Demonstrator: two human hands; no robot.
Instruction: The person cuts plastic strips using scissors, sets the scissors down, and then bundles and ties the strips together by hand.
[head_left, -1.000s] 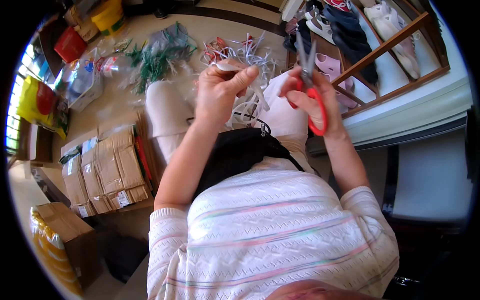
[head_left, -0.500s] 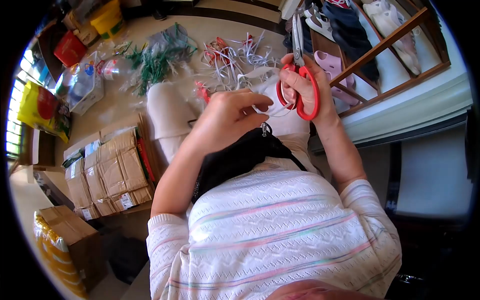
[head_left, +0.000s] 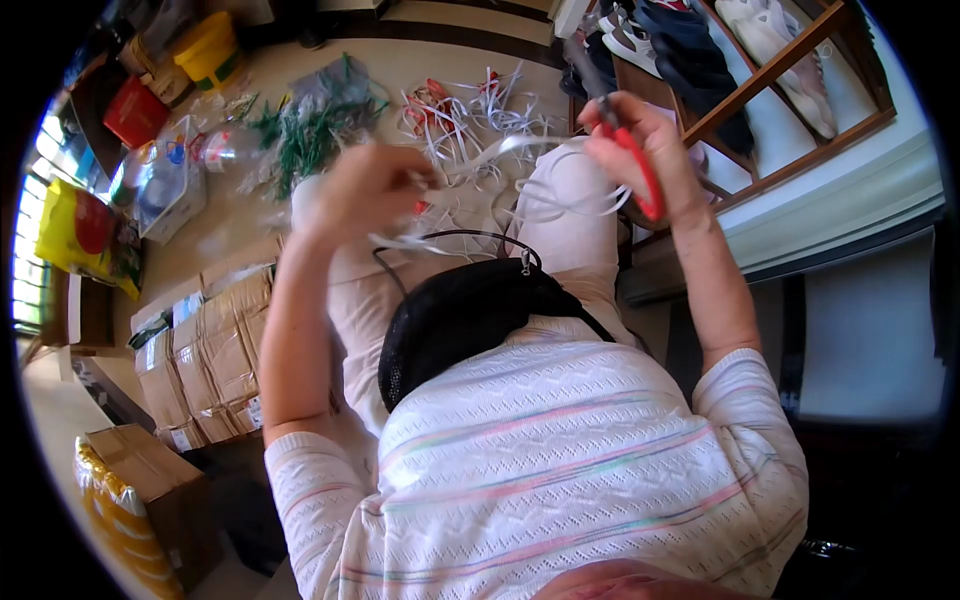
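One pair of scissors with red looped handles and dark metal blades point(head_left: 652, 196) is in the right hand point(head_left: 672, 160), fingers clamped around the handles. Smooth, flat white strips point(head_left: 515, 146), too tangled to count, extend between the two hands and curl above one pale fabric trouser leg point(head_left: 580, 245). The left hand point(head_left: 370, 190) is motion-blurred; its finger state cannot be determined.

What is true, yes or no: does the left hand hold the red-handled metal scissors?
No, the red-handled metal scissors are in the right hand.
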